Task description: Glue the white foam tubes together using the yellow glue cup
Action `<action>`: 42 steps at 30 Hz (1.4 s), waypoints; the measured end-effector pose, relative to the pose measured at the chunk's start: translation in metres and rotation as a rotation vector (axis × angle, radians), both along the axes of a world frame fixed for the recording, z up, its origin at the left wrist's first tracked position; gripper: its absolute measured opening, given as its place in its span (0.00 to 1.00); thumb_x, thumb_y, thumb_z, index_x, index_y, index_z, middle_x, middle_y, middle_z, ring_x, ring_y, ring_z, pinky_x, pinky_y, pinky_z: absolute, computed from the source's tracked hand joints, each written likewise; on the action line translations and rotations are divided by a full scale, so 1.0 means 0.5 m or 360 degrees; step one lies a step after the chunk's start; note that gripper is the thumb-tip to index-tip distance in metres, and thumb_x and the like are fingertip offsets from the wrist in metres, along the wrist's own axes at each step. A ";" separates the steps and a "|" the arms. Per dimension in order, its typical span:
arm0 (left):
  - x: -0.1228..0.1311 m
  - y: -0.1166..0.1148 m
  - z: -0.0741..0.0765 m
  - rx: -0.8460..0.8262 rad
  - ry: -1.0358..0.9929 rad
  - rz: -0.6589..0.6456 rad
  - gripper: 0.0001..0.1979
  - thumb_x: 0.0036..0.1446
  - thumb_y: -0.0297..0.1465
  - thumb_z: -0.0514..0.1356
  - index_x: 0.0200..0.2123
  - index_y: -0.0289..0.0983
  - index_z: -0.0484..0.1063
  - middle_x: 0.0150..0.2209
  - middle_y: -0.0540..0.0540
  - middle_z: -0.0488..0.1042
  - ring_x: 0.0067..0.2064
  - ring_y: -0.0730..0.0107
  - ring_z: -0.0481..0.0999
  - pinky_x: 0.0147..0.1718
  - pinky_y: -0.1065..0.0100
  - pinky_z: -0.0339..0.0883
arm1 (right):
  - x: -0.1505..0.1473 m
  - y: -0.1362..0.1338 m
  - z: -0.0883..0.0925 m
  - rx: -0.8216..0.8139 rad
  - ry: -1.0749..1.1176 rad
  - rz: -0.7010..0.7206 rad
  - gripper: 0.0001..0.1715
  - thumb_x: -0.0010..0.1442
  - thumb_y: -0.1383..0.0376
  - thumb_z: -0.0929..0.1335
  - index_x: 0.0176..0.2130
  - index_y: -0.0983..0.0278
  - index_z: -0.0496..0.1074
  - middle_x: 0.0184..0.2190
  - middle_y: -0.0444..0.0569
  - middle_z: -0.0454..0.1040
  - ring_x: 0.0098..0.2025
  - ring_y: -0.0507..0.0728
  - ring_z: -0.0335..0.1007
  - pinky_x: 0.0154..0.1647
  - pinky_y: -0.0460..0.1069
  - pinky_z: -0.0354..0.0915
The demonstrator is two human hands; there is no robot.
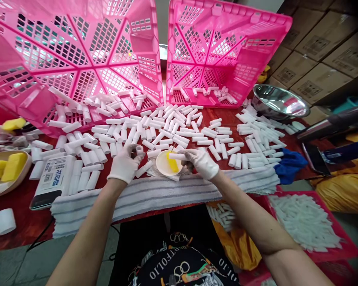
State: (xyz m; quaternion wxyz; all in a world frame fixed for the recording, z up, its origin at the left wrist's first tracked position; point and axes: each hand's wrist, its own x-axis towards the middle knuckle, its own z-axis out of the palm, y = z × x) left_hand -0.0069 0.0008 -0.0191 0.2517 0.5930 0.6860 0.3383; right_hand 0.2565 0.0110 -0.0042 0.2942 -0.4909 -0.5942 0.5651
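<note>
Right grip [203, 163] pinches white tube [178, 156] by one end.

Red table [23, 220], white tubes [170, 124], striped towel [167, 195]

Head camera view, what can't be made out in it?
All in the head view:
Held white cylindrical tube: right end hidden by the white-gloved right hand.
Oval cream tray: cut off by the left edge.
White rectangular device: fine print too small.
Brown cardboard boxes: markings blurred.
</note>
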 end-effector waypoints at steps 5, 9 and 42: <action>-0.007 -0.021 -0.007 -0.0025 -0.0834 0.0074 0.24 0.44 0.38 0.63 0.44 0.35 0.65 0.33 0.47 0.73 0.34 0.69 0.73 0.38 0.66 0.68 | -0.019 0.015 -0.057 0.0455 -0.0293 -0.0210 0.17 0.53 0.55 0.66 0.35 0.66 0.71 0.28 0.46 0.72 0.27 0.49 0.65 0.28 0.45 0.63; 0.014 -0.043 0.006 -0.0063 -0.0852 0.0105 0.21 0.40 0.36 0.66 0.39 0.35 0.69 0.35 0.47 0.74 0.37 0.67 0.74 0.40 0.66 0.67 | -0.004 -0.001 -0.086 0.0730 -0.0081 -0.0192 0.16 0.51 0.57 0.69 0.37 0.64 0.71 0.35 0.49 0.73 0.37 0.53 0.70 0.41 0.49 0.66; 0.084 -0.123 0.039 -0.0193 -0.0775 -0.0100 0.24 0.49 0.46 0.58 0.43 0.36 0.69 0.42 0.44 0.74 0.42 0.68 0.72 0.42 0.69 0.65 | 0.006 -0.102 -0.040 0.0708 -0.0091 -0.0347 0.13 0.46 0.58 0.72 0.30 0.64 0.71 0.32 0.48 0.70 0.31 0.52 0.68 0.30 0.46 0.65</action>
